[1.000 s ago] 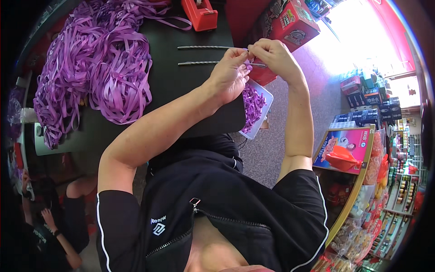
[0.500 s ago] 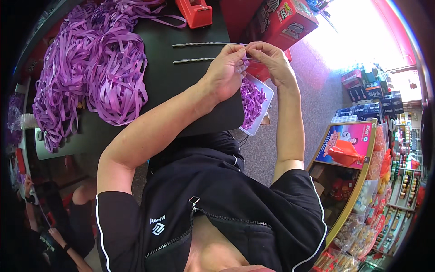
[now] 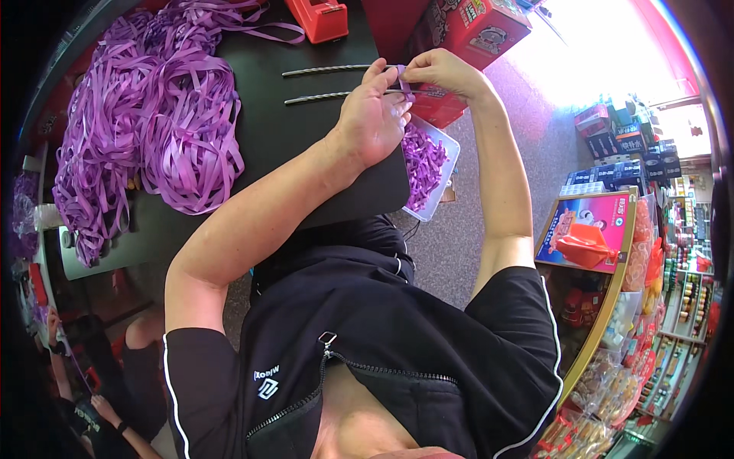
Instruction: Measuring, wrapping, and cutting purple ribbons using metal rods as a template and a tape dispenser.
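Taking the middle of the view as the clock's centre, the left hand (image 3: 373,118) lies at twelve o'clock, palm turned up, its fingers partly spread beside a purple ribbon strip (image 3: 404,80); whether they grip it, I cannot tell. At one o'clock the right hand (image 3: 447,74) comes in from the other side, its thumb and forefinger pinched together on the upper part of that same strip. The strip lies between the two hands, by two twisted metal rods (image 3: 325,70) that run roughly parallel out toward eleven o'clock over the black desk (image 3: 275,145); one is above the other, and the left hand hides part of both. How the strip passes about the rods is too small to make out. At ten o'clock a big, tangled ribbon heap (image 3: 191,130) covers much of the desk, its loose loops spreading toward a red tape dispenser (image 3: 319,21) just short of twelve. Between one and two o'clock, just off the desk's edge, a white tray (image 3: 446,180) holds short purple ribbon pieces (image 3: 422,164). Farther out at one o'clock is a red printed carton (image 3: 489,34). Between two and three, dark blue boxes (image 3: 619,157) are stacked, and at three o'clock a red plastic bag (image 3: 585,245) lies against a pink panel (image 3: 569,218). Packed shelves (image 3: 684,321) stand near four o'clock. At eight o'clock another person's hand (image 3: 105,409) shows, well apart from the left hand.
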Motion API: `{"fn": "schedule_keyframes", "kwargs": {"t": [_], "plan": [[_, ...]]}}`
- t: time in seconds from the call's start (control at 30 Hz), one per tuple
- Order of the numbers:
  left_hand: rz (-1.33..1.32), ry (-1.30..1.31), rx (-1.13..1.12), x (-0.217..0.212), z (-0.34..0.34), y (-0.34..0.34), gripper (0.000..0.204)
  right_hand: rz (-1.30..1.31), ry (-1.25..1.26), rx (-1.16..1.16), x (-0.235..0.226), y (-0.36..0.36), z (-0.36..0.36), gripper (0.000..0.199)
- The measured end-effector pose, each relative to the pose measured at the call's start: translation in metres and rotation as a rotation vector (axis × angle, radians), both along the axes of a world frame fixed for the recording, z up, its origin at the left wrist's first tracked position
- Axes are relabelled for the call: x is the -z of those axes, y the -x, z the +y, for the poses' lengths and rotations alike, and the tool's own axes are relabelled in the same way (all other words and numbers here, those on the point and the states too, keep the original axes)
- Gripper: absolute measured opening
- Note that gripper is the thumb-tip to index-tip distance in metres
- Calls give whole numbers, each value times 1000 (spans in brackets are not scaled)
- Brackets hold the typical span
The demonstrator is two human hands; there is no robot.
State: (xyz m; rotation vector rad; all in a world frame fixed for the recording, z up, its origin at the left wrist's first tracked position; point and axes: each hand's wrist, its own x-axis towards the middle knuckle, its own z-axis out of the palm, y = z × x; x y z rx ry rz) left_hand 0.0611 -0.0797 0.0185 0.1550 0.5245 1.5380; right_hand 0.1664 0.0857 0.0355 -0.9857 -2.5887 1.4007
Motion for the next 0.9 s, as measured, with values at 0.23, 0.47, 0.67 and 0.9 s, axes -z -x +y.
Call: {"fn": "schedule_keyframes", "kwargs": {"t": [0.23, 0.47, 0.67, 0.9], "plan": [[18, -12, -1, 1, 0, 1, 51, -97, -271, 64, -12, 8, -12, 35], [-1, -30, 3, 0, 0, -1, 53, -274, -468, 84, -15, 15, -17, 35], [-15, -18, -5, 0, 1, 1, 55, -430, -627, 90, -30, 24, -34, 38], [-28, -82, 28, 0, -2, 0, 61, 452, -221, 301, 7, -26, -2, 34]]}}
